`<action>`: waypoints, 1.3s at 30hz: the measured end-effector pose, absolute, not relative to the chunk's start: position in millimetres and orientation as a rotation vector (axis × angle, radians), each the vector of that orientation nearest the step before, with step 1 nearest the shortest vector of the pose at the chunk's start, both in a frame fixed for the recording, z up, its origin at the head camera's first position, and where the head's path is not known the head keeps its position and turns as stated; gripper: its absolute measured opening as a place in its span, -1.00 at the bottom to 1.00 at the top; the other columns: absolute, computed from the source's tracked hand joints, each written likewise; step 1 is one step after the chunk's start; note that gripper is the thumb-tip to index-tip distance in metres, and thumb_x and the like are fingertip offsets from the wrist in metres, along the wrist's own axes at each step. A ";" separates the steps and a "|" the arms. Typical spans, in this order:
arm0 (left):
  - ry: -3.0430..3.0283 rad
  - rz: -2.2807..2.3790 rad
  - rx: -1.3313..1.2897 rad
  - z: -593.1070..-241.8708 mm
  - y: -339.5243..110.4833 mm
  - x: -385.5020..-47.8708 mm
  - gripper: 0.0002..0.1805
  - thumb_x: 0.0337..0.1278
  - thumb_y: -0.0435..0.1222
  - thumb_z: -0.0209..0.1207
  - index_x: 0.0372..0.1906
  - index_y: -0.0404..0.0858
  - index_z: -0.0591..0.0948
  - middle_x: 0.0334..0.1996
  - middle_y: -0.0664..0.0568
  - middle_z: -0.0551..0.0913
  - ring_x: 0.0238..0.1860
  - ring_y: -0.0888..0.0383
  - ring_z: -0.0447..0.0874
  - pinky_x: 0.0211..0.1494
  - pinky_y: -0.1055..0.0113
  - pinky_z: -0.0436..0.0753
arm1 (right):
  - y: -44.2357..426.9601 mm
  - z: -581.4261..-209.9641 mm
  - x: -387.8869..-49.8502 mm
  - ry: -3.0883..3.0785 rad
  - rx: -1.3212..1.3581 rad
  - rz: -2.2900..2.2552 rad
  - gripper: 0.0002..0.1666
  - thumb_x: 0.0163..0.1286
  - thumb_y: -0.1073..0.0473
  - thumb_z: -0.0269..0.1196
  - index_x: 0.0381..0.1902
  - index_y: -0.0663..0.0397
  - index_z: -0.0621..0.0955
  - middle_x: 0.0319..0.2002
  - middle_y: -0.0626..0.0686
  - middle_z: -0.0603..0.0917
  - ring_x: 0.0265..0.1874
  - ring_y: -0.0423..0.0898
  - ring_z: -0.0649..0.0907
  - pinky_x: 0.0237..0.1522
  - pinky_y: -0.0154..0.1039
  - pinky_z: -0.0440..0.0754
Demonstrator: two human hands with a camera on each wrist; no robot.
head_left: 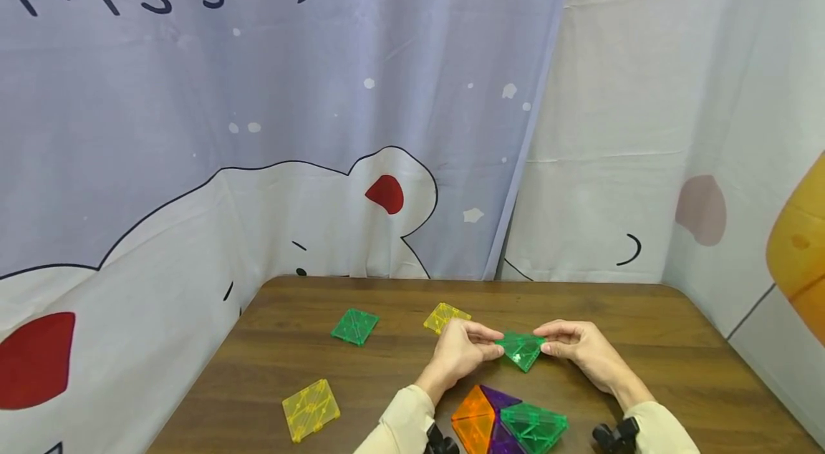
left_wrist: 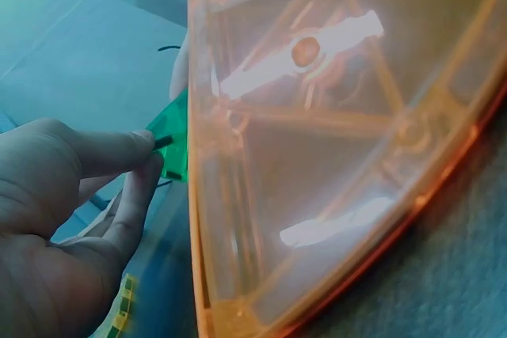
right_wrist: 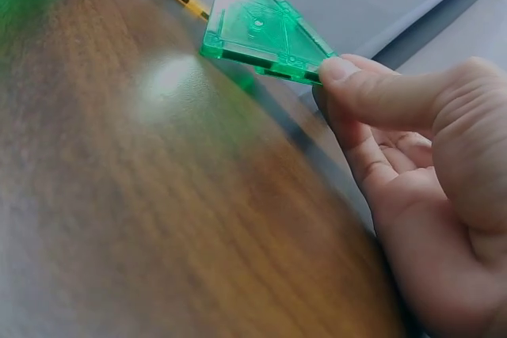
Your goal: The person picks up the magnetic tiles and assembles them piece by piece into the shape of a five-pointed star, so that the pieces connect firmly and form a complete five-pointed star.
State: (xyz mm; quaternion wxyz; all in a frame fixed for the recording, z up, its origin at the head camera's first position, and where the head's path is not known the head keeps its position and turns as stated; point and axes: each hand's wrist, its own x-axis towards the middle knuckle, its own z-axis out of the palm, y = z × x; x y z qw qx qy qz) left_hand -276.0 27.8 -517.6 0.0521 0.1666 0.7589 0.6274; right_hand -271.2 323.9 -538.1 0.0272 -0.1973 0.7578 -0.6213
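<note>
A translucent green triangular magnetic tile [head_left: 522, 349] is held above the table between both hands. My left hand [head_left: 459, 354] pinches its left corner between thumb and fingers. At the opposite corner, my right hand [head_left: 583, 352] pinches it the same way, with the thumb on top in the right wrist view. Closer to me stands a built shape of joined tiles, with orange tiles [head_left: 474, 418], purple tiles [head_left: 499, 397] and a green part [head_left: 535, 427]. In the left wrist view an orange tile [left_wrist: 317, 156] of it fills much of the picture and hides what lies behind.
Beyond my left hand lies a yellow square tile [head_left: 445, 316], partly covered by that hand. A green square tile [head_left: 355, 326] and another yellow square tile [head_left: 311, 410] are on the left of the wooden table [head_left: 245, 375]. Printed curtains [head_left: 309, 96] hang behind.
</note>
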 end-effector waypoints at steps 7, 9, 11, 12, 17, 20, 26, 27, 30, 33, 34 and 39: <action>2.293 1.913 0.533 -515.5 27.4 -274.9 -0.80 0.13 -0.43 0.64 -0.14 -0.20 0.94 -0.31 0.08 0.91 -0.31 0.28 0.86 -0.15 0.40 0.82 | 321.5 -537.8 -270.1 2.436 -0.542 -1.903 -0.63 0.55 0.29 0.44 0.20 0.43 0.76 0.18 0.36 0.78 0.09 -0.19 0.80 0.11 -0.34 0.76; 2.258 1.920 0.568 -515.1 25.2 -274.6 -0.79 0.17 -0.43 0.62 -0.10 -0.22 0.93 -0.29 0.06 0.91 -0.29 0.26 0.87 -0.13 0.39 0.83 | 320.8 -537.1 -269.8 2.470 -0.503 -1.888 -0.64 0.54 0.27 0.46 0.18 0.38 0.79 0.19 0.36 0.78 0.11 -0.21 0.78 0.11 -0.36 0.74; 2.227 1.924 0.601 -514.5 22.1 -273.9 -0.78 0.22 -0.42 0.59 -0.04 -0.24 0.92 -0.25 0.03 0.92 -0.25 0.25 0.89 -0.10 0.39 0.83 | 321.1 -535.7 -269.6 2.487 -0.474 -1.877 -0.64 0.53 0.25 0.48 0.17 0.36 0.80 0.19 0.35 0.79 0.12 -0.23 0.76 0.12 -0.37 0.72; 2.225 1.918 0.613 -514.1 20.0 -273.1 -0.78 0.26 -0.41 0.57 -0.01 -0.25 0.92 -0.22 0.03 0.92 -0.22 0.25 0.89 -0.09 0.39 0.83 | 321.2 -535.1 -269.6 2.494 -0.462 -1.872 -0.64 0.52 0.24 0.48 0.17 0.36 0.80 0.19 0.35 0.79 0.12 -0.24 0.76 0.13 -0.37 0.71; 2.306 1.867 0.662 -509.5 4.6 -264.5 -0.76 0.41 -0.32 0.49 0.08 -0.27 0.88 -0.08 0.02 0.92 -0.13 0.24 0.88 -0.08 0.45 0.78 | 321.9 -534.8 -269.8 2.487 -0.421 -1.872 -0.62 0.51 0.24 0.49 0.17 0.38 0.79 0.19 0.35 0.79 0.10 -0.27 0.76 0.11 -0.38 0.72; 2.381 1.807 0.694 -506.2 -8.9 -254.8 -0.71 0.43 -0.24 0.48 0.13 -0.26 0.86 -0.04 0.01 0.91 -0.12 0.19 0.87 -0.06 0.42 0.78 | 322.9 -535.9 -269.9 2.458 -0.414 -1.871 -0.60 0.52 0.24 0.48 0.19 0.41 0.77 0.20 0.36 0.79 0.08 -0.28 0.78 0.09 -0.37 0.74; 2.607 1.478 0.763 -506.6 -37.1 -224.6 -0.35 0.23 0.11 0.57 0.30 -0.14 0.74 0.09 0.05 0.77 0.05 0.15 0.69 0.12 0.28 0.69 | 327.1 -533.8 -270.4 2.399 -0.413 -1.863 -0.54 0.56 0.22 0.46 0.25 0.48 0.72 0.21 0.26 0.81 0.08 -0.26 0.80 0.10 -0.34 0.75; 2.645 1.396 0.777 -507.7 -39.7 -219.0 -0.26 0.15 0.18 0.59 0.34 -0.11 0.71 0.11 0.07 0.72 0.07 0.16 0.62 0.14 0.26 0.65 | 327.9 -532.8 -270.3 2.393 -0.411 -1.863 -0.53 0.56 0.22 0.45 0.26 0.48 0.71 0.20 0.23 0.82 0.08 -0.26 0.80 0.10 -0.34 0.76; 2.721 1.170 0.820 -510.4 -41.4 -204.4 -0.01 -0.07 0.33 0.65 0.44 -0.05 0.62 0.12 0.14 0.58 0.08 0.21 0.45 0.17 0.24 0.54 | 330.1 -530.0 -270.1 2.398 -0.407 -1.854 -0.52 0.58 0.21 0.44 0.28 0.49 0.70 0.19 0.18 0.82 0.07 -0.27 0.80 0.09 -0.34 0.76; 2.796 0.983 0.883 -512.6 -37.0 -194.4 0.16 -0.25 0.42 0.67 0.49 -0.02 0.56 0.10 0.19 0.51 0.06 0.25 0.34 0.15 0.27 0.46 | 330.4 -529.5 -270.1 2.416 -0.410 -1.839 -0.52 0.59 0.20 0.43 0.28 0.46 0.71 0.21 0.20 0.81 0.08 -0.29 0.78 0.09 -0.35 0.75; 2.821 0.932 0.901 -513.1 -35.2 -191.9 0.18 -0.29 0.43 0.67 0.48 -0.02 0.55 0.10 0.20 0.50 0.06 0.26 0.33 0.14 0.29 0.44 | 330.0 -529.9 -270.1 2.420 -0.412 -1.834 -0.53 0.59 0.19 0.44 0.28 0.45 0.71 0.23 0.23 0.80 0.09 -0.30 0.77 0.09 -0.35 0.75; 2.892 0.799 0.961 -514.6 -30.4 -185.6 0.14 -0.31 0.42 0.69 0.41 -0.02 0.56 0.06 0.22 0.51 0.07 0.24 0.37 0.12 0.34 0.45 | 325.7 -533.9 -269.0 2.396 -0.416 -1.837 -0.51 0.60 0.19 0.43 0.29 0.47 0.70 0.26 0.30 0.77 0.10 -0.29 0.77 0.10 -0.34 0.75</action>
